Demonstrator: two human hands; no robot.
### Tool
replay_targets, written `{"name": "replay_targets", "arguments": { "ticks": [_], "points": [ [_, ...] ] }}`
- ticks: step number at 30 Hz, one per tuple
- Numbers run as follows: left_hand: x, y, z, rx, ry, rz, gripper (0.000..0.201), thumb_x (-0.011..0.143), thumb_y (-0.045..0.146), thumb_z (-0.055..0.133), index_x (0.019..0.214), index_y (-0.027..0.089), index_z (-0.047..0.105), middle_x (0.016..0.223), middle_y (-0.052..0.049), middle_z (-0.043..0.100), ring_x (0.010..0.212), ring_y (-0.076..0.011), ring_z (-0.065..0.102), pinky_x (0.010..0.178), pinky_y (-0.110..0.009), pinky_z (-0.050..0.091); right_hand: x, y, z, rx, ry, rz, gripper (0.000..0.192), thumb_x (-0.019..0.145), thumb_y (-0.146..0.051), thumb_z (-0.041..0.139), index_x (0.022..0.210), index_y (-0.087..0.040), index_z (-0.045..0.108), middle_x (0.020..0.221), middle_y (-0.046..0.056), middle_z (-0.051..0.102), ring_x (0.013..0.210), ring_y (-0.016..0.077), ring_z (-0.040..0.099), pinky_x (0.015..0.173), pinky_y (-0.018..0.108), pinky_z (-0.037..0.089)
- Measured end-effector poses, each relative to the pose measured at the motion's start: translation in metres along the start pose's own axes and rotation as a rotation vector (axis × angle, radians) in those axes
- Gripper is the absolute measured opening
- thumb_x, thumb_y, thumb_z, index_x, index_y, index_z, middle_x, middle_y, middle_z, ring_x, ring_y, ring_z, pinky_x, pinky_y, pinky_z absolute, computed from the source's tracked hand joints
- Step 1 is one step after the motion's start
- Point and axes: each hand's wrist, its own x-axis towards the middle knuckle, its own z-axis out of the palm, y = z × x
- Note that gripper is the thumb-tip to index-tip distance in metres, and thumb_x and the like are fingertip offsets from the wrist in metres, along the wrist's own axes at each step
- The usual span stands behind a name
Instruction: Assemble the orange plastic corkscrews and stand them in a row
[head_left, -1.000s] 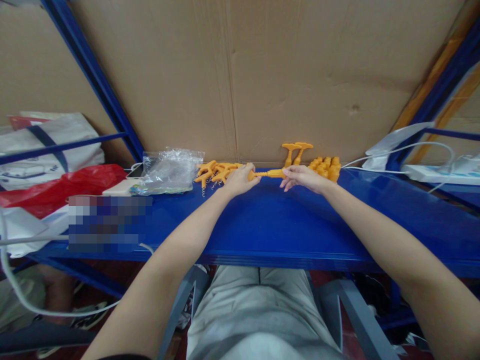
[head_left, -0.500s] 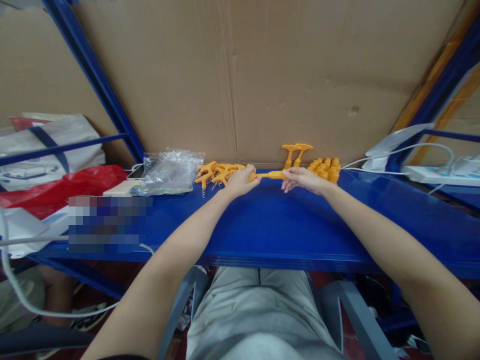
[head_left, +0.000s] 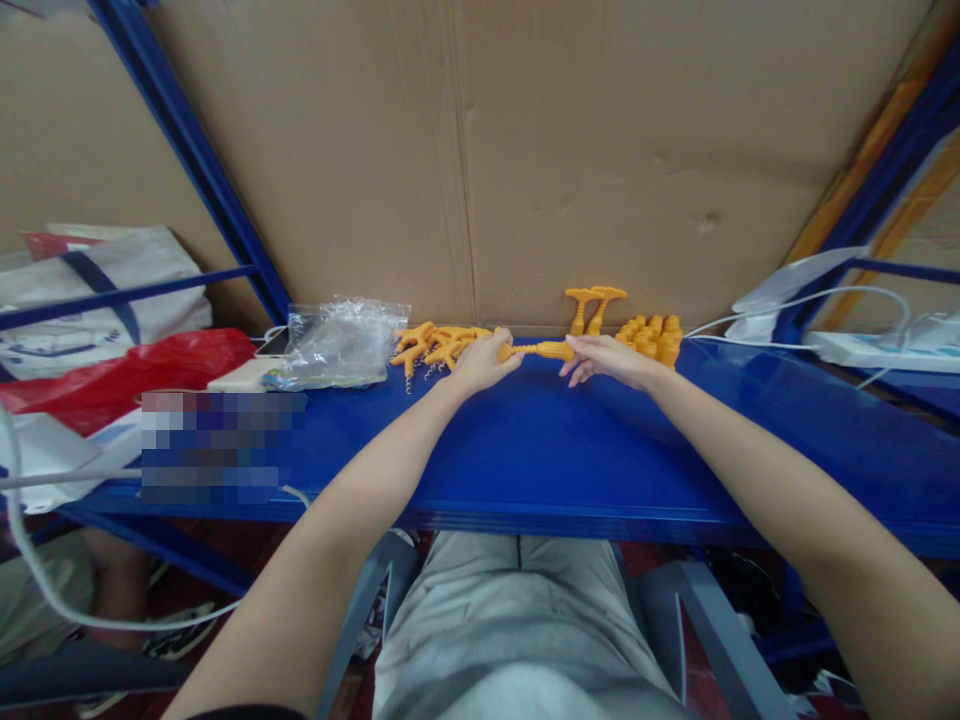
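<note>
Leftmost, well to the left of the orange corkscrew piece [head_left: 536,350] that both hands share, lie a white bag [head_left: 90,290] and a red plastic bag [head_left: 127,370], then a crumpled clear plastic bag [head_left: 341,340] on the blue surface [head_left: 525,450]. Nearer, just left of that piece, sits a loose heap of orange forked handles with metal screws [head_left: 435,347]. The left hand [head_left: 480,362] is closed on the left end of the piece, fingers curled around it so that end is hidden. The piece itself lies level just above the surface, at the back edge near the cardboard wall [head_left: 525,150], spanning the gap between the two hands. The right hand [head_left: 604,358] pinches its right, thicker end with thumb and forefinger, the other fingers spread loosely downward. Right of the piece, two finished T-shaped orange corkscrews [head_left: 592,305] stand upright against the cardboard, and beside them a cluster of orange caps [head_left: 651,336]. Farther right run white cables [head_left: 795,310].

By its look the piece is light, rigid moulded plastic, fairly smooth, with ribbing along the middle that should give some grip. It seems best held at the thick ends, as now, keeping fingers off any metal screw tip
</note>
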Motion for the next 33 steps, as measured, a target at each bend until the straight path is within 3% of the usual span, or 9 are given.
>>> {"name": "replay_targets", "arguments": {
  "ticks": [3, 5, 7, 13, 18, 23, 27, 30, 33],
  "points": [
    [0.001, -0.004, 0.0, -0.037, 0.007, 0.009, 0.022, 0.091, 0.043, 0.062, 0.095, 0.022, 0.061, 0.084, -0.004, 0.07, 0.079, -0.0219, 0.064, 0.072, -0.03, 0.046, -0.003, -0.003, 0.001, 0.061, -0.004, -0.007, 0.031, 0.088, -0.039, 0.08, 0.103, -0.022, 0.058, 0.082, 0.004, 0.078, 0.064, 0.0152, 0.072, 0.063, 0.025, 0.057],
    [0.001, -0.005, 0.0, -0.034, 0.012, 0.023, 0.022, 0.091, 0.044, 0.062, 0.095, 0.021, 0.06, 0.084, -0.004, 0.07, 0.079, -0.0216, 0.064, 0.071, -0.03, 0.045, -0.004, -0.004, 0.002, 0.084, -0.005, -0.015, 0.026, 0.091, -0.035, 0.078, 0.098, -0.022, 0.057, 0.078, 0.004, 0.077, 0.062, 0.0144, 0.071, 0.063, 0.024, 0.057],
    [0.001, -0.003, -0.001, -0.011, 0.014, 0.036, 0.022, 0.09, 0.043, 0.061, 0.096, 0.021, 0.061, 0.086, -0.005, 0.07, 0.08, -0.0221, 0.064, 0.071, -0.03, 0.045, -0.004, -0.005, 0.004, 0.089, -0.006, -0.005, 0.026, 0.096, -0.041, 0.071, 0.09, -0.02, 0.058, 0.073, 0.006, 0.075, 0.06, 0.0149, 0.07, 0.062, 0.025, 0.057],
    [-0.001, 0.005, -0.001, 0.014, 0.017, 0.036, 0.021, 0.09, 0.041, 0.061, 0.097, 0.02, 0.062, 0.085, -0.005, 0.07, 0.081, -0.023, 0.065, 0.07, -0.03, 0.044, -0.001, -0.006, 0.008, -0.01, 0.099, 0.109, 0.066, 0.094, -0.078, 0.045, 0.071, -0.019, 0.062, 0.058, 0.011, 0.068, 0.048, 0.0167, 0.064, 0.051, 0.028, 0.052],
    [0.001, 0.002, 0.001, -0.087, 0.016, 0.02, 0.019, 0.091, 0.04, 0.06, 0.094, 0.021, 0.06, 0.074, -0.001, 0.065, 0.071, -0.0192, 0.061, 0.066, -0.028, 0.042, -0.002, -0.008, 0.004, 0.009, 0.04, 0.138, 0.065, 0.094, -0.079, 0.043, 0.092, -0.019, 0.068, 0.082, 0.014, 0.077, 0.059, 0.0189, 0.071, 0.057, 0.029, 0.055],
    [0.0, 0.004, -0.001, -0.098, -0.017, -0.028, 0.018, 0.092, 0.038, 0.06, 0.094, 0.02, 0.059, 0.075, -0.001, 0.065, 0.07, -0.0197, 0.062, 0.066, -0.028, 0.042, -0.004, -0.006, -0.001, 0.069, 0.002, 0.012, 0.029, 0.092, -0.041, 0.075, 0.11, -0.023, 0.063, 0.109, 0.008, 0.079, 0.07, 0.0148, 0.074, 0.063, 0.024, 0.057],
    [-0.001, 0.008, -0.003, -0.062, -0.007, -0.016, 0.018, 0.091, 0.038, 0.062, 0.095, 0.021, 0.06, 0.079, -0.002, 0.067, 0.075, -0.0209, 0.063, 0.07, -0.029, 0.044, -0.003, -0.005, 0.0, 0.041, 0.045, -0.024, 0.024, 0.092, -0.041, 0.076, 0.093, -0.019, 0.066, 0.089, 0.008, 0.079, 0.064, 0.0132, 0.071, 0.062, 0.023, 0.055],
    [-0.001, 0.009, -0.002, -0.057, 0.029, 0.006, 0.02, 0.089, 0.04, 0.064, 0.093, 0.021, 0.059, 0.079, -0.002, 0.066, 0.076, -0.0202, 0.062, 0.069, -0.028, 0.042, -0.003, -0.008, 0.005, 0.012, 0.074, 0.035, 0.049, 0.097, -0.06, 0.06, 0.076, -0.017, 0.065, 0.068, 0.01, 0.073, 0.056, 0.0148, 0.068, 0.056, 0.024, 0.054],
    [-0.001, 0.007, 0.0, -0.069, 0.044, 0.022, 0.021, 0.089, 0.042, 0.063, 0.092, 0.022, 0.058, 0.077, -0.001, 0.065, 0.073, -0.0192, 0.06, 0.067, -0.028, 0.041, -0.004, -0.012, 0.007, -0.024, 0.127, 0.077, 0.063, 0.093, -0.075, 0.052, 0.072, -0.017, 0.064, 0.063, 0.011, 0.07, 0.051, 0.0158, 0.067, 0.047, 0.023, 0.05]
  ]
}}
